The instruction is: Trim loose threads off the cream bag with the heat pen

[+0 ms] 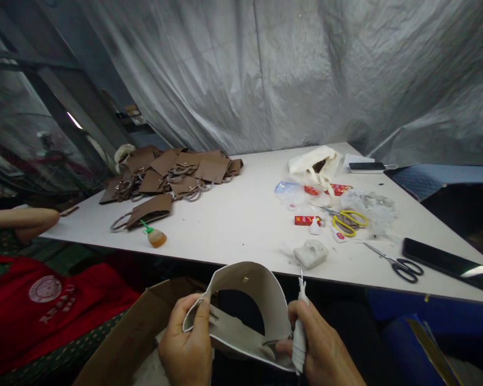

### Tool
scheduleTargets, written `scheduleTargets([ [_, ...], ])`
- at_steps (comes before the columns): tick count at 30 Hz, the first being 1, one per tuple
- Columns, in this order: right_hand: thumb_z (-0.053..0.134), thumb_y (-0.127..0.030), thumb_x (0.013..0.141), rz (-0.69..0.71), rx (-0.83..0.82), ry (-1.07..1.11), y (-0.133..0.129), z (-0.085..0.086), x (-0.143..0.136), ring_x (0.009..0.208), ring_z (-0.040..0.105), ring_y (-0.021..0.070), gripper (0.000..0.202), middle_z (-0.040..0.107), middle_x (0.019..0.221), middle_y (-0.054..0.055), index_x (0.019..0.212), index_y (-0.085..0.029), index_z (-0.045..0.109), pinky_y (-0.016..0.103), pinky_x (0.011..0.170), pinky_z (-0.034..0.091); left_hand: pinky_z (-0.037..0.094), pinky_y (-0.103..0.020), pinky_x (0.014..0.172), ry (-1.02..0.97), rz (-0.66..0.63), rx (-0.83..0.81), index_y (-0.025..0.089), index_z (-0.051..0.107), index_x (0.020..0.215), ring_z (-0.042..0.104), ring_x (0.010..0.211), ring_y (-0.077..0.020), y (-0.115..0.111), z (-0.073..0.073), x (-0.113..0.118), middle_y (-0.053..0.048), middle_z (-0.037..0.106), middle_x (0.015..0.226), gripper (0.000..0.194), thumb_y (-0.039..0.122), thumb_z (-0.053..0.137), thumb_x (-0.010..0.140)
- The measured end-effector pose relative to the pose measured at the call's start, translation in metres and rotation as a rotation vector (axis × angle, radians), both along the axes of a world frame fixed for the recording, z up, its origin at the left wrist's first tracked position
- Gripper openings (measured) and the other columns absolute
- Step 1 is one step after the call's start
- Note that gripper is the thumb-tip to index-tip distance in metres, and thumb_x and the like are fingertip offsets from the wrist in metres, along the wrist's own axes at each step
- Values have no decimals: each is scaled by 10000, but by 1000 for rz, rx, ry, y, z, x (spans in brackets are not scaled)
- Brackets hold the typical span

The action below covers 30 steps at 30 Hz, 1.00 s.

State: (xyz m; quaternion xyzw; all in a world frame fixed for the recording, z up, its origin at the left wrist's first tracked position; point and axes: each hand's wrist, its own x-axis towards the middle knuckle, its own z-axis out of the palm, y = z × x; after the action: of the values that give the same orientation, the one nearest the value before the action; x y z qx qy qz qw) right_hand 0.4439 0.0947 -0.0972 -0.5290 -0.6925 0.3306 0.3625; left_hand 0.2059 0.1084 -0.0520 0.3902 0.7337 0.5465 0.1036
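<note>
A: Silver sheeting hangs behind a white table. What lies on it, largest first?

B: At the far left corner, a pile of brown bags with ring handles. Near the far right corner, a cream cloth bag and a dark flat device beside it. Along the right edge, a black phone. Toward the right middle: yellow-handled scissors, black-handled scissors, a red box, and crumpled clear plastic. Near the front edge, a whitish lump and a small amber glue bottle with a green tip.

A: Position of the workpiece?

B: Below the front edge, off the table: a curved off-white leather piece. The left hand pinches its left end closed between thumb and fingers. The right hand is wrapped around a white glue tube, nozzle up, while its fingers touch the piece's right end.

A: Obstructions?

B: A cardboard box sits under the left hand. Another person's arm rests at the left edge, above a red garment.
</note>
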Motion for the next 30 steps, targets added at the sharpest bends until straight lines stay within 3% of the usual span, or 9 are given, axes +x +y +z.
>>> scheduleTargets([
  [7,662,-227,752,54,-282,151,3,-11,3,650,582,141,147,620,723,-64,835,-250,543,193,576,421,518,-290,694,-46,-64,24,203,740,818,672,701,-219,-10,-17,-3,-20,719,730,353,555,757,790],
  [11,664,-323,797,-22,-298,233,3,-18,2,581,544,134,137,603,659,-74,851,-251,562,204,548,400,526,-288,700,-127,-19,32,196,755,826,695,746,-235,-15,-22,-6,-35,747,741,413,601,780,752],
  [18,696,-433,824,-40,-315,350,0,-23,-6,612,565,143,244,677,771,-29,850,-245,544,212,561,440,507,-265,655,-236,-36,-2,172,751,837,663,725,-219,-19,-29,-15,-31,737,736,439,588,815,711],
  [22,662,-498,863,-89,-299,396,-4,-19,-14,603,527,138,288,678,773,-19,836,-243,531,227,555,414,512,-274,666,-298,-37,-24,171,747,845,653,727,-218,-22,-29,-16,-25,731,748,396,542,817,729],
  [25,677,-494,867,-73,-320,439,0,-12,-15,619,522,142,291,673,808,-8,843,-239,538,241,566,418,528,-303,747,-218,5,-81,180,764,852,689,815,-251,-32,-24,-19,-43,770,822,391,558,791,753],
  [30,749,-399,826,-14,-368,553,12,20,-11,649,554,147,275,669,823,-15,846,-241,525,240,571,442,555,-345,823,-2,54,-111,229,798,833,723,939,-309,-71,-11,-35,-52,800,907,410,630,752,761],
])
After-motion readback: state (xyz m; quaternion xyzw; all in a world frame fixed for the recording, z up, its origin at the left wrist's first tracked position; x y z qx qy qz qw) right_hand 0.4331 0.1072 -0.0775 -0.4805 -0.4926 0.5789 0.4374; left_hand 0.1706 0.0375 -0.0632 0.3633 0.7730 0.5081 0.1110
